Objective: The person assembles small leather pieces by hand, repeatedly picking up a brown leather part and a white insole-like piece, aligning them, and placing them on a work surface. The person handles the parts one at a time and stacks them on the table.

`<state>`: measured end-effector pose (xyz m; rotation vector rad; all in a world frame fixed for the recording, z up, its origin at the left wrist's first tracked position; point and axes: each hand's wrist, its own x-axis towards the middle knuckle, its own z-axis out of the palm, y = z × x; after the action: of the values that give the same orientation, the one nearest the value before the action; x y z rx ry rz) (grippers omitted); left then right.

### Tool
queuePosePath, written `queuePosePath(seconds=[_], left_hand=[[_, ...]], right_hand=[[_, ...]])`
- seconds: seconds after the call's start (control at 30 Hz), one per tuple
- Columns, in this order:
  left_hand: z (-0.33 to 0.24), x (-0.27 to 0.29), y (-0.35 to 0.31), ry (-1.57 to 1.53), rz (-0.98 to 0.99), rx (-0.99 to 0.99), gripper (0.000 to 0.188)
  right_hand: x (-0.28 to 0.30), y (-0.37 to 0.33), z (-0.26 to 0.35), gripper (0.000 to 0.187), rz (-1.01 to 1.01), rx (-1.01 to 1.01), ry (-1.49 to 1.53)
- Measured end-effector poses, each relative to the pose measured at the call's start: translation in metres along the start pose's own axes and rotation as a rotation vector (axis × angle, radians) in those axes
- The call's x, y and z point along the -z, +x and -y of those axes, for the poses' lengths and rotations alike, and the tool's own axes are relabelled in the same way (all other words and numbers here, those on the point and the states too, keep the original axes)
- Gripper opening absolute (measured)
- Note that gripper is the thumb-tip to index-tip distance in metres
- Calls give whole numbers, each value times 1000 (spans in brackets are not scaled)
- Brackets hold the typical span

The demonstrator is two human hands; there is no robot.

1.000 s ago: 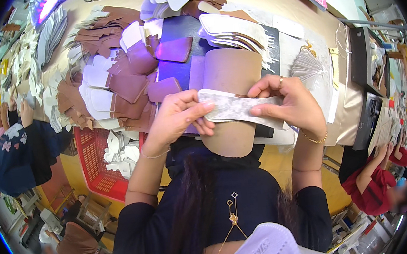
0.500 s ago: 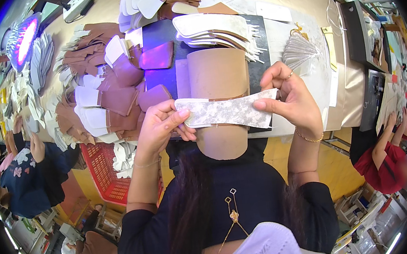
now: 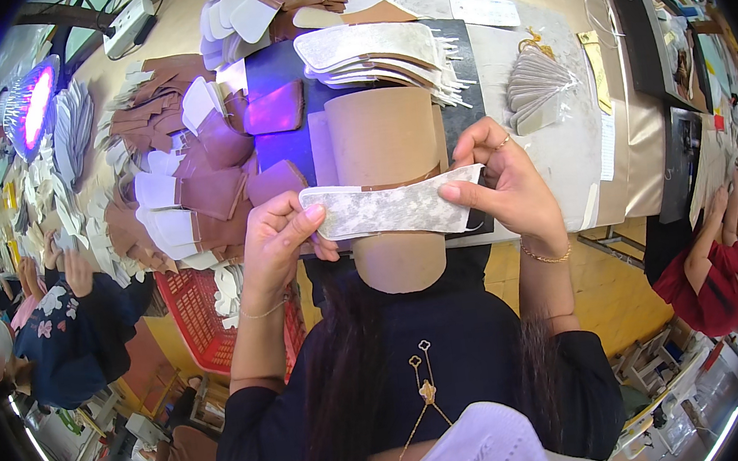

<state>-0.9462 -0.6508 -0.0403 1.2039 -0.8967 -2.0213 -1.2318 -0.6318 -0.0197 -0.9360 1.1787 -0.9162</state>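
Observation:
A strip-shaped piece [image 3: 394,209], mottled grey-white with a brown edge and a narrower waist, spans the space between my hands. My left hand [image 3: 285,230] pinches its left end, thumb on top. At the right end my right hand [image 3: 506,182] grips it between thumb and fingers. Beneath the strip lies a tan curved form [image 3: 382,136], its rounded near end poking out toward my body. Behind the form rests a stack of similar white-and-brown pieces [image 3: 369,46] with ragged right ends, on a dark board [image 3: 462,88].
Brown and white cut pieces [image 3: 205,193] pile up on the left, near a glowing lamp [image 3: 40,93]. A red basket [image 3: 192,327] stands below the table edge. To the right are a fanned bundle of grey pieces [image 3: 540,89] and a black tray [image 3: 648,35]. People work on both sides.
Both hands, still holding the strip, appear slightly further left in the picture, as does the table with its piles. The view has shifted a little; the grip looks the same.

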Motion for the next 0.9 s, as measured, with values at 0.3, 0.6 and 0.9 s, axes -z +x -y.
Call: queuePosePath(seconds=[0.3, 0.6, 0.9], left_hand=[[25, 0, 21, -62, 108, 53, 20], [25, -7, 17, -150, 84, 29, 17], [15, -24, 5, -112, 7, -168, 29]], right_hand=[[1, 3, -11, 38, 0, -35, -16], [-2, 11, -50, 54, -171, -42, -75], [-73, -14, 14, 63, 22, 860, -1089]])
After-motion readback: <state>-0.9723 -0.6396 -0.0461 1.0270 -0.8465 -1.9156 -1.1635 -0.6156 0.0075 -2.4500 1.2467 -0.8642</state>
